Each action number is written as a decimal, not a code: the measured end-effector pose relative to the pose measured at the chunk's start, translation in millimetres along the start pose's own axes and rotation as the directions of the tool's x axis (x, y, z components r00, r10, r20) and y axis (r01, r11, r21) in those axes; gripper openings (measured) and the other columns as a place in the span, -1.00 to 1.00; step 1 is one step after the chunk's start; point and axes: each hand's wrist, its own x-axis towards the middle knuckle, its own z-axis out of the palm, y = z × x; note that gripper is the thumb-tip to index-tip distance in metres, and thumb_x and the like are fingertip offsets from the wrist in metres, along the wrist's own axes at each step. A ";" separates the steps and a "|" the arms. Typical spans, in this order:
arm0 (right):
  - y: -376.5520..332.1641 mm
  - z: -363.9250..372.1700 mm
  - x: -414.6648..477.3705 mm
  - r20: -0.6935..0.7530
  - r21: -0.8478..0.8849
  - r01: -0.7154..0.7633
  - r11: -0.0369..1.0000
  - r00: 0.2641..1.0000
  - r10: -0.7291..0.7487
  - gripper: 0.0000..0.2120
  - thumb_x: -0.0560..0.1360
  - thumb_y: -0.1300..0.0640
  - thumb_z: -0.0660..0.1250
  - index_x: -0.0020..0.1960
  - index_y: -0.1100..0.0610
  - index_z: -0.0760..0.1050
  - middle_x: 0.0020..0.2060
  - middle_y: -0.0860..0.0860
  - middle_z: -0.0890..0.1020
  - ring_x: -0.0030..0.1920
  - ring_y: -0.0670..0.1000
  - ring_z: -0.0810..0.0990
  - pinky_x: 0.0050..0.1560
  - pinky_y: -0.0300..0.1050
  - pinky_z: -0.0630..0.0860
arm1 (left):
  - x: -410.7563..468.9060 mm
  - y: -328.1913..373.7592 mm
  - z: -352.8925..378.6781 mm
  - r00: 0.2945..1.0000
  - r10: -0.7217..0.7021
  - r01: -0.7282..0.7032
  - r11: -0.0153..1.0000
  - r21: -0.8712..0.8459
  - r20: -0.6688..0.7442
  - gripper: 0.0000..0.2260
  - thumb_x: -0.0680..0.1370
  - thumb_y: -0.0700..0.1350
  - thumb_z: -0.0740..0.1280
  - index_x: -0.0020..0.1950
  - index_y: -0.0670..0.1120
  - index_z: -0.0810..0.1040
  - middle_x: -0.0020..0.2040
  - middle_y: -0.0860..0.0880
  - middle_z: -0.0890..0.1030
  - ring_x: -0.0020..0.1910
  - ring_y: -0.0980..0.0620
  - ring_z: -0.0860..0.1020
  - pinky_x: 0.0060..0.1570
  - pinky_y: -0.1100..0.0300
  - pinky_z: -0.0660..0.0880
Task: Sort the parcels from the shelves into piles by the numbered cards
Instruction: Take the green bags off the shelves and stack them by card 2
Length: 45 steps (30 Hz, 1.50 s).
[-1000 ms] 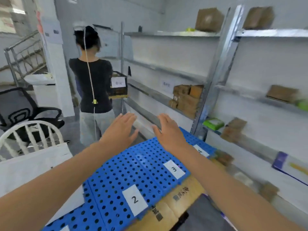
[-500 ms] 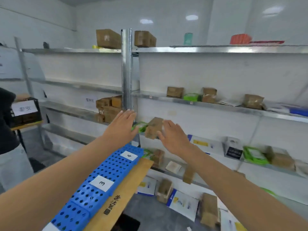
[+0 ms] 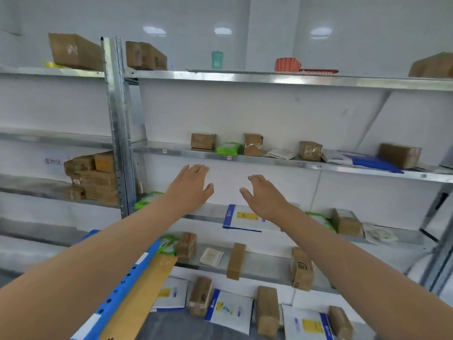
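Spread and empty: left hand [image 3: 190, 186] and right hand [image 3: 263, 196], side by side, apart, before bare wall. Just under right hand, white-and-blue parcel [image 3: 245, 218] at shelf [image 3: 208, 211] edge. Open gap between hands.

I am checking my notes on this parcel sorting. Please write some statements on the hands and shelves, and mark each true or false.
1. The left hand and the right hand hold nothing. True.
2. The teal cup stands on the lowest shelf. False: it stands on the top shelf.
3. A white-blue mailer lies on the shelf seen just below the hands. True.
4. The left fingers grip a box. False: they are spread and hold nothing.
5. Brown boxes are stacked left of the steel post. True.
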 end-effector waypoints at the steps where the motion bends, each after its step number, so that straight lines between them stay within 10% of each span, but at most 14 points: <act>1: 5.5 -0.5 14.1 0.003 0.001 -0.015 1.000 1.000 0.015 -0.47 0.64 -0.06 0.08 0.51 0.21 0.18 0.48 0.12 0.27 0.41 0.16 0.32 0.42 0.02 0.27 | 12.0 -2.5 5.5 1.000 0.001 -0.001 1.000 -0.007 0.005 -0.53 0.63 -0.02 0.13 0.50 -0.16 0.21 0.49 -0.10 0.29 0.47 -0.03 0.22 0.48 0.16 -0.06; 29: 76.5 89.7 361.0 0.102 0.167 -0.139 0.976 0.987 0.123 -0.54 0.61 -0.05 0.17 0.45 0.14 0.28 0.36 0.13 0.41 0.31 0.11 0.42 0.26 -0.07 0.36 | 309.5 -137.4 162.4 0.998 0.056 -0.055 0.998 -0.012 0.027 -0.58 0.63 -0.02 0.14 0.44 -0.18 0.31 0.44 -0.11 0.37 0.44 -0.06 0.27 0.46 0.12 0.02; 38: 118.2 126.3 483.7 0.121 0.192 -0.183 0.964 0.979 0.162 -0.39 0.44 -0.15 0.18 0.41 0.11 0.31 0.35 0.06 0.43 0.22 0.08 0.50 0.19 0.00 0.50 | 390.7 -151.1 191.1 0.998 0.043 -0.039 0.996 -0.080 0.048 -0.74 0.61 -0.04 0.19 0.19 -0.19 0.43 0.12 -0.12 0.51 0.13 -0.11 0.45 0.03 0.12 0.32; 45: 114.0 129.0 520.4 0.139 0.223 -0.326 0.919 0.943 0.301 -0.44 0.66 -0.08 0.01 0.41 0.36 0.28 0.40 0.26 0.34 0.34 0.17 0.42 0.22 -0.09 0.36 | 457.2 -157.3 231.1 0.984 -0.038 0.077 0.971 -0.224 0.173 -0.78 0.62 -0.03 0.15 0.07 -0.16 0.46 -0.10 -0.04 0.49 -0.07 -0.10 0.49 -0.18 0.10 0.34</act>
